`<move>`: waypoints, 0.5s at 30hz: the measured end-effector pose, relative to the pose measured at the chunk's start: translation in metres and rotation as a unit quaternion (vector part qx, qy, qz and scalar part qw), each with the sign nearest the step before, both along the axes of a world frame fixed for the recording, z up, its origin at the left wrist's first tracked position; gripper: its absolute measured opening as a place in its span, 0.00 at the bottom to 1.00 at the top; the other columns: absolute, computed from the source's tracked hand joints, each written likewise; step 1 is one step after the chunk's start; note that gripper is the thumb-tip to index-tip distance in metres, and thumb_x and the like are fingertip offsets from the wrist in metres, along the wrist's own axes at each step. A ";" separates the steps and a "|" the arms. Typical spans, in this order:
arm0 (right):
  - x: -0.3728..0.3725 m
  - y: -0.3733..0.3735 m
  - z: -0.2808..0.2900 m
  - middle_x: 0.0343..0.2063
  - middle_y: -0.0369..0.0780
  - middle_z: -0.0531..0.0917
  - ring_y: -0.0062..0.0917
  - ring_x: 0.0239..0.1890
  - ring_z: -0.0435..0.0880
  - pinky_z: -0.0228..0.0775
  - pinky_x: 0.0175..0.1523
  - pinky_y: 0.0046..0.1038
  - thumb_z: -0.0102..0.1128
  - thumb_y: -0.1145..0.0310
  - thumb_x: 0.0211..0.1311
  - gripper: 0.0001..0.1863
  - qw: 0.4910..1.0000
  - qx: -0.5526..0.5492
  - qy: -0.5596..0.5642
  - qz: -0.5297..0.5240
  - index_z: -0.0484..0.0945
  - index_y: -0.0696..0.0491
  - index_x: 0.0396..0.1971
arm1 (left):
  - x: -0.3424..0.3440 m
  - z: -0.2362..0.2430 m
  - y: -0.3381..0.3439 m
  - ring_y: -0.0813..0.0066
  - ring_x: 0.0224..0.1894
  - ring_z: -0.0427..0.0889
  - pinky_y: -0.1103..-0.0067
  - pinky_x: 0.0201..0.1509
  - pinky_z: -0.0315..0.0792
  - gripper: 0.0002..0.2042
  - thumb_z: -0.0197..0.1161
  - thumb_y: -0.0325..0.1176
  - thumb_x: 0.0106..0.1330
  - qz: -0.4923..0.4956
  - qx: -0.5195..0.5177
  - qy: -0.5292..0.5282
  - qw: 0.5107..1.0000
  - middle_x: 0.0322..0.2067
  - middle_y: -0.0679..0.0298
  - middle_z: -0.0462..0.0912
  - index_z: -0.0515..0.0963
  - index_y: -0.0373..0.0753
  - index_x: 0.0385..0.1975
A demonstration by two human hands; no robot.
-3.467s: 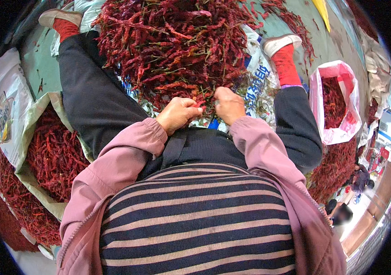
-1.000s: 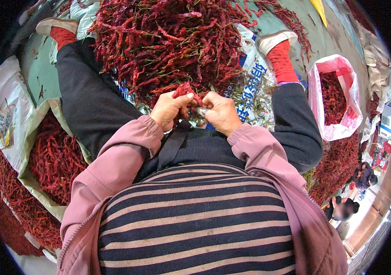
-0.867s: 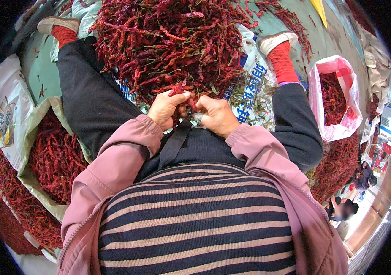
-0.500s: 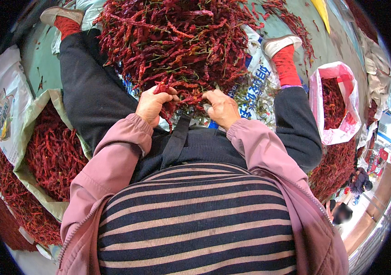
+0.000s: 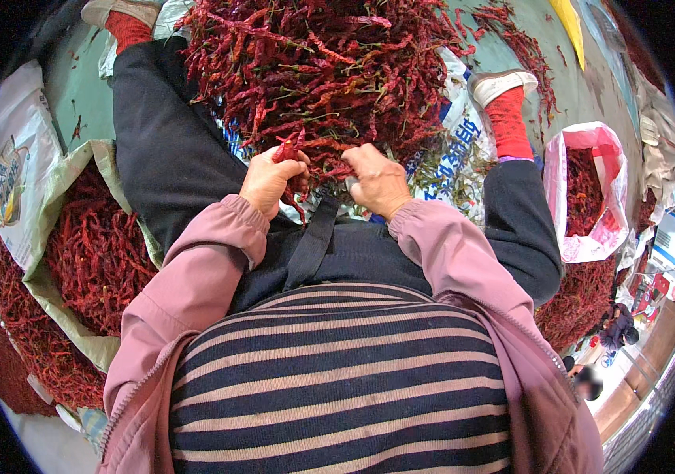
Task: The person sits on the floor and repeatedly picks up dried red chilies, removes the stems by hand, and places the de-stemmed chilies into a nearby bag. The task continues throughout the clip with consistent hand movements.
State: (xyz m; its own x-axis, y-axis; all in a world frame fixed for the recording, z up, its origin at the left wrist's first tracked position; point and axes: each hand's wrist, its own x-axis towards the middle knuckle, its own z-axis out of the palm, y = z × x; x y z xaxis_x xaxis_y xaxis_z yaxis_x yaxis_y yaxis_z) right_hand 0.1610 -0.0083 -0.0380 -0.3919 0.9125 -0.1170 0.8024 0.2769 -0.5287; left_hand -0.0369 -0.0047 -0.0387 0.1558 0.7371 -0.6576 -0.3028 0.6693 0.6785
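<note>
A large heap of dried red chili peppers (image 5: 314,71) rises between my outstretched legs, on white printed plastic sheeting (image 5: 464,142). At its near edge my left hand (image 5: 270,182) is closed around a few dried chilies (image 5: 294,189), which stick out above and below the fingers. Just to the right, my right hand (image 5: 377,182) is curled with thumb and fingertips together at the chilies on the heap's edge. What the right fingertips pinch looks like a dried chili, partly hidden by the hand.
An open pale green sack of chilies (image 5: 100,261) stands at left beside a white printed bag (image 5: 17,174). At right is a pink and white bag (image 5: 602,237) with chilies inside. Loose chilies (image 5: 519,39) and a yellow object (image 5: 568,28) lie far right. Other people (image 5: 618,325) are at the right edge.
My right hand has moved slightly left and its fingers have closed in on the chilies. The left hand keeps its hold. The whole view has shifted a little.
</note>
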 end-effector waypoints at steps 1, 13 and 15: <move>0.006 0.001 -0.006 0.30 0.41 0.71 0.37 0.33 0.74 0.68 0.37 0.33 0.55 0.73 0.40 0.18 1.000 -0.009 0.002 -0.026 0.69 0.49 0.36 | 0.001 0.000 0.000 0.77 0.19 0.71 0.81 0.24 0.66 0.04 0.54 0.22 0.49 0.003 0.001 0.001 1.000 0.19 0.64 0.75 0.73 0.33 0.25; 0.022 0.015 -0.031 0.27 0.42 0.73 0.37 0.33 0.74 0.66 0.37 0.35 0.53 0.71 0.43 0.09 0.997 -0.070 0.024 -0.022 0.74 0.49 0.29 | 0.007 0.004 -0.002 0.77 0.18 0.70 0.82 0.22 0.66 0.04 0.54 0.22 0.50 -0.002 -0.009 -0.002 1.000 0.18 0.63 0.73 0.72 0.33 0.26; 0.028 0.017 -0.024 0.26 0.42 0.73 0.37 0.34 0.74 0.66 0.38 0.35 0.54 0.71 0.43 0.08 0.992 -0.098 0.061 -0.058 0.74 0.50 0.27 | 0.007 0.001 -0.003 0.77 0.17 0.70 0.82 0.22 0.66 0.04 0.54 0.22 0.50 -0.004 -0.005 0.010 1.000 0.18 0.63 0.73 0.72 0.33 0.26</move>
